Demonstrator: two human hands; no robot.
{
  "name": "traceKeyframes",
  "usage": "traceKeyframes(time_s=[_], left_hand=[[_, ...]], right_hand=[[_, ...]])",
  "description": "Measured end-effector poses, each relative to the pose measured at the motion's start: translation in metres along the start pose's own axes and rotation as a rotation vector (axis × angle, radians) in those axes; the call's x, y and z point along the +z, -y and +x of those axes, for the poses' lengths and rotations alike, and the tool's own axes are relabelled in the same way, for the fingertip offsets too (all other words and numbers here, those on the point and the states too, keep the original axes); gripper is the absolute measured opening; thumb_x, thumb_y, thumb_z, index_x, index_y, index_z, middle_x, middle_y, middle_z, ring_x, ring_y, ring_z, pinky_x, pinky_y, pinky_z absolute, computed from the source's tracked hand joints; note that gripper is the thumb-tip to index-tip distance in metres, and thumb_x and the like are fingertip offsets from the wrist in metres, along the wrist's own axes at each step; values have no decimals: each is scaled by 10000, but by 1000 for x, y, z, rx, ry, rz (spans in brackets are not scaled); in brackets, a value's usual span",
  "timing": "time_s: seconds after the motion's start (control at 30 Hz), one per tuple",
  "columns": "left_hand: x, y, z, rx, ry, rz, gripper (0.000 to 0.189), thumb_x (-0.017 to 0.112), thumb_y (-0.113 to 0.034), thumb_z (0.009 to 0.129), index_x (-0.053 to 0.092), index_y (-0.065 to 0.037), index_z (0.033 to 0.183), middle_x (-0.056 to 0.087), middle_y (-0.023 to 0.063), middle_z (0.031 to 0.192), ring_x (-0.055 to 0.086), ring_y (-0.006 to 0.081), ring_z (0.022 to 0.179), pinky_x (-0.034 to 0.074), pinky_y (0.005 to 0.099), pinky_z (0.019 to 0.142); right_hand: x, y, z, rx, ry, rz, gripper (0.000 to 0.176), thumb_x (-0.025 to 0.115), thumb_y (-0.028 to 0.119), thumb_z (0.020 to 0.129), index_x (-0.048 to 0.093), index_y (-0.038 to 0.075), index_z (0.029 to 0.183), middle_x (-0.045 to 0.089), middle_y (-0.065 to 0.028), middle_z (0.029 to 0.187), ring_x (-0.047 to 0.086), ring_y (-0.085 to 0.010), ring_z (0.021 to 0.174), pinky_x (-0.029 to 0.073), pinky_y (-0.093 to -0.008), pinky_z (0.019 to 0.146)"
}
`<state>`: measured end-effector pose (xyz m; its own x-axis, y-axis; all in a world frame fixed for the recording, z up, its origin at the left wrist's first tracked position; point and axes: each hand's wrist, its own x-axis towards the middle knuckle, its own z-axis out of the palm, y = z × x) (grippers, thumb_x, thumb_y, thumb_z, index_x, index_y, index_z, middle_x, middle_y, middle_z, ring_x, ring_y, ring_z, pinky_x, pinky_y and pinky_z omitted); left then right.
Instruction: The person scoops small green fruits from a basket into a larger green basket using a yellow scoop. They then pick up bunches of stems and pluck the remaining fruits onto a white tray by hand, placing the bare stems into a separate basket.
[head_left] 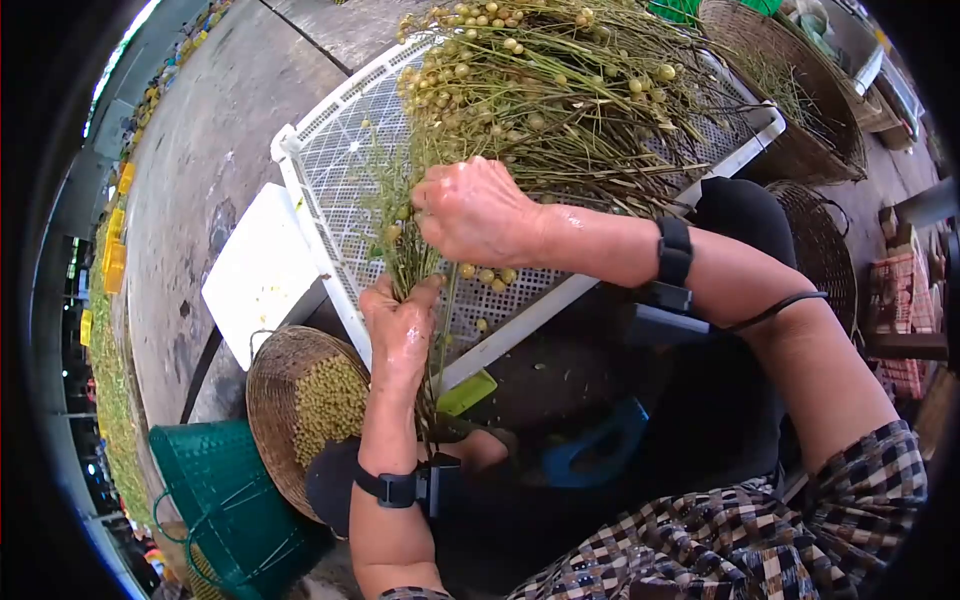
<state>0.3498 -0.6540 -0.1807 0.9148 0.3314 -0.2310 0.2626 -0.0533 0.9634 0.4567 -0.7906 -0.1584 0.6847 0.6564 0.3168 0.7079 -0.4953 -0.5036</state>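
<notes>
My left hand [402,318] is closed round a bunch of thin green stems [408,262] over the left part of a white perforated tray [335,225]. Just above it, my right hand [475,212] is closed at the upper part of the same bunch, its fingertips partly hidden. Several round yellowish fruits [490,277] show below my right wrist, over the tray. A large heap of cut stems with round fruits [560,100] lies across the tray behind my right hand.
A wicker basket [275,385] with small yellow fruits stands at the lower left, beside a green basket [225,490]. A white box [262,270] is left of the tray. More wicker baskets [835,110] stand at the right. Something blue [600,445] lies below the tray.
</notes>
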Motion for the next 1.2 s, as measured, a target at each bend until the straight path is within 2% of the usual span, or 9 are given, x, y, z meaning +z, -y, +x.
traceKeyframes(time_s=[0.1,0.43,0.53,0.6,0.73,0.8,0.93,1.1,1.2], left_hand=[[2,4,-2,78,26,37,58,618,-11,795,648,4,843,576,-14,662,431,44,503,321,238,445],[-2,6,-1,46,67,21,93,597,0,796,642,17,875,572,-11,668,454,65,516,334,240,452],[-12,4,2,25,82,-55,83,602,9,795,618,40,871,577,23,665,470,89,494,346,247,438],[-16,2,3,40,83,-92,95,614,19,789,603,57,876,592,61,683,476,104,476,348,251,426],[-22,-4,3,56,36,-143,139,626,30,779,601,58,914,601,76,698,487,117,475,347,254,420],[-24,-6,4,63,31,-140,167,642,9,768,586,68,914,607,93,706,495,136,474,360,266,424],[-18,-9,2,59,11,-125,214,662,-2,745,567,80,919,619,127,719,515,163,477,377,280,428],[-10,-10,1,64,30,-98,202,654,44,731,582,73,917,635,128,738,537,160,499,403,278,433],[-11,-10,2,94,53,-83,208,647,62,731,581,69,928,641,127,754,551,166,516,415,279,434]], right_hand=[[13,-6,-4,-17,-118,-92,153,577,95,666,645,-32,719,640,-225,707,653,-402,653,526,-467,565],[8,-14,1,52,15,-81,146,538,88,704,639,-17,715,643,-206,673,657,-359,618,537,-439,577],[0,-31,12,51,4,234,199,504,128,807,594,-32,732,594,-189,603,613,-331,544,499,-409,521],[-32,-23,11,246,32,680,219,475,111,842,584,-49,740,568,-159,588,599,-281,535,483,-347,483],[-56,-24,6,113,158,561,166,522,97,800,588,-43,738,559,-135,602,592,-246,551,472,-312,490],[-54,-24,-1,-20,115,10,112,556,92,749,601,-8,729,569,-119,626,579,-236,573,477,-334,535],[-39,-12,-3,-41,-33,106,140,501,55,717,631,47,668,628,-129,634,624,-285,616,517,-422,672],[-13,-18,-3,36,-100,19,137,538,105,729,654,37,700,625,-207,680,635,-396,693,506,-483,652],[-6,-21,0,86,-160,38,130,545,97,719,672,70,725,636,-187,691,638,-388,708,512,-471,676]])
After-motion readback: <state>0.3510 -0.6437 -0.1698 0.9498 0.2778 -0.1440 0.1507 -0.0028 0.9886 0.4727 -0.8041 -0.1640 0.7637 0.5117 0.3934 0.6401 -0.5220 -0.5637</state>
